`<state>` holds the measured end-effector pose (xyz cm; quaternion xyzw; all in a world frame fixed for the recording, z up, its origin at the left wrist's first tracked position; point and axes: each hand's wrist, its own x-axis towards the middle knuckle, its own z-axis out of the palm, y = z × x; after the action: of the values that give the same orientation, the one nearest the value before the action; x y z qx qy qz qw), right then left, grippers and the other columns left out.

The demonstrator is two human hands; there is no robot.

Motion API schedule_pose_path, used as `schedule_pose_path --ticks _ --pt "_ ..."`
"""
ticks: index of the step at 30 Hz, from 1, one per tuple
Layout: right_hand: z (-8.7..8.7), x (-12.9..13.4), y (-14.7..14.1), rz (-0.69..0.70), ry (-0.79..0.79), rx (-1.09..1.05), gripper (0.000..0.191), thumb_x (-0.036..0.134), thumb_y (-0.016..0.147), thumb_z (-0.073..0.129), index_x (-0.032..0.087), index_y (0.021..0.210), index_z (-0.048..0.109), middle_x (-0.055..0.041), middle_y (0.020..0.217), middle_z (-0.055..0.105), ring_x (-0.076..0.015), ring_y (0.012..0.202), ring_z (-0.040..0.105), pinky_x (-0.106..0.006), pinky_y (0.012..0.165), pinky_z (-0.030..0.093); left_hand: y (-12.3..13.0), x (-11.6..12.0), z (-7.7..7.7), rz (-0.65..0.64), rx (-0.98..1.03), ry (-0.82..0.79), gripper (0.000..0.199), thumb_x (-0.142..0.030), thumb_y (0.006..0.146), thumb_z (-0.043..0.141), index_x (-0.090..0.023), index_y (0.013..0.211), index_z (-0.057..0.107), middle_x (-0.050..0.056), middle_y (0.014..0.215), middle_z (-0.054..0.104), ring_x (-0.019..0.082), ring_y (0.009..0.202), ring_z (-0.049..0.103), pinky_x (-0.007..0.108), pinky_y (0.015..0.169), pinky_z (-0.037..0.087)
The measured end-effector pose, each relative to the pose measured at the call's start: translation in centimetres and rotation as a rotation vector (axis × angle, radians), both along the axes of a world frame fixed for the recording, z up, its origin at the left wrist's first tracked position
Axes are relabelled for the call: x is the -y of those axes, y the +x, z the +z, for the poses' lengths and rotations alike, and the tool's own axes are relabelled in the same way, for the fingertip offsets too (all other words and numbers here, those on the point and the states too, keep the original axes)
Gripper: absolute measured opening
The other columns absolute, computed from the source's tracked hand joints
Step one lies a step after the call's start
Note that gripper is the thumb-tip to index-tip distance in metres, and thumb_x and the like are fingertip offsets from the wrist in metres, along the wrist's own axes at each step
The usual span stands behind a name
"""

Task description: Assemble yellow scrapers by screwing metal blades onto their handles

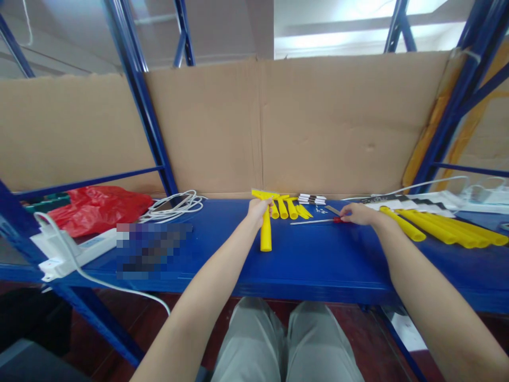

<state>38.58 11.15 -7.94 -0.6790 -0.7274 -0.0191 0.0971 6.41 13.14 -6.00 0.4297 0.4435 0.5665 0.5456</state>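
At the blue bench (pixel 310 265): a person sat, with twelve o'clock straight ahead of them.
Left hand (pixel 257 210): at twelve, closed round the neck of a yellow T-piece (pixel 266 233), its crosspiece above the fist and its tube pointing back toward six.
Right hand (pixel 356 213): at one, fingers at the red handle of a screwdriver (pixel 338 219); I could not tell whether they gripped it.
Shaft: pointing toward nine.
Other T-pieces (pixel 283 208): three in a row, just beside the left hand at its three o'clock, with loose yellow bits (pixel 304 211) next to them.
Tubes (pixel 437 228): yellow, at two, lying side by side.
Red bag (pixel 99 210): crumpled, at ten, a white cable (pixel 175 209) coiled beside it.
Power strip (pixel 89 253): at ten, nearer than the bag.
Cardboard (pixel 258 132): upright behind everything at twelve.
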Motion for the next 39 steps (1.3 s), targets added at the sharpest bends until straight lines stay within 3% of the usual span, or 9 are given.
schedule_pose_path --ticks 6,9,13,18,23,29,39 --pt "-0.6 0.0 -0.3 0.064 -0.042 0.002 0.023 0.036 0.069 0.065 0.025 0.087 0.074 -0.0056 0.089 0.073 -0.0235 0.083 0.066 -0.032 0.075 0.049 -3.8 -1.8 0.7 0.049 -0.332 -0.013 0.021 -0.003 0.081 0.052 -0.014 0.063 0.047 -0.005 0.044 0.046 0.005 0.034 0.038 0.019 0.038 0.030" --pt "-0.8 -0.1 -0.7 0.090 -0.050 -0.043 0.021 0.035 0.067 0.066 0.025 0.084 0.074 -0.0057 0.086 0.073 -0.0243 0.081 0.066 -0.032 0.073 0.050 -5.2 -1.6 0.5 0.010 -0.473 -0.001 0.021 -0.003 0.080 0.053 -0.015 0.062 0.047 -0.005 0.045 0.047 0.005 0.034 0.038 0.019 0.039 0.030" --pt "-0.9 0.0 -1.6 0.146 -0.071 -0.135 0.017 0.036 0.063 0.069 0.023 0.074 0.071 -0.0058 0.078 0.072 -0.0239 0.074 0.066 -0.032 0.068 0.050 -5.7 -1.0 0.0 -0.066 -0.622 0.005 0.023 -0.001 0.078 0.051 -0.014 0.059 0.047 -0.005 0.043 0.046 0.006 0.033 0.038 0.020 0.038 0.029" --pt "-0.5 0.6 -2.7 0.232 -0.065 -0.255 0.025 0.044 0.059 0.071 0.022 0.069 0.064 -0.0040 0.069 0.068 -0.0216 0.066 0.063 -0.032 0.063 0.048 -5.3 -0.4 -0.3 -0.100 -0.757 -0.010 0.023 -0.002 0.079 0.050 -0.014 0.058 0.050 -0.005 0.039 0.043 0.006 0.032 0.037 0.020 0.037 0.029" --pt "-0.1 1.0 -4.7 0.324 -0.052 -0.357 0.030 0.049 0.063 0.066 0.021 0.072 0.060 -0.0045 0.075 0.068 -0.0208 0.071 0.062 -0.031 0.066 0.048 -5.1 -0.3 -0.5 -0.111 -0.793 -0.026 0.024 -0.001 0.077 0.051 -0.013 0.056 0.050 -0.005 0.039 0.043 0.007 0.031 0.039 0.020 0.038 0.031" --pt "0.1 1.3 -7.4 0.339 0.052 -0.318 0.019 0.038 0.070 0.060 0.020 0.076 0.059 -0.0060 0.078 0.069 -0.0212 0.076 0.062 -0.031 0.068 0.047 -5.0 -0.1 -0.6 -0.119 -0.784 -0.016 0.027 -0.002 0.078 0.052 -0.014 0.054 0.048 -0.005 0.038 0.043 0.006 0.030 0.038 0.020 0.036 0.028" --pt "-0.1 1.3 -8.0 0.346 0.077 -0.290 0.013 0.032 0.072 0.057 0.020 0.076 0.057 -0.0054 0.078 0.068 -0.0198 0.073 0.061 -0.030 0.067 0.046 -4.8 0.1 -0.6 -0.162 -0.816 -0.035 0.028 -0.004 0.077 0.051 -0.015 0.051 0.048 -0.004 0.037 0.041 0.007 0.033 0.039 0.020 0.039 0.032"
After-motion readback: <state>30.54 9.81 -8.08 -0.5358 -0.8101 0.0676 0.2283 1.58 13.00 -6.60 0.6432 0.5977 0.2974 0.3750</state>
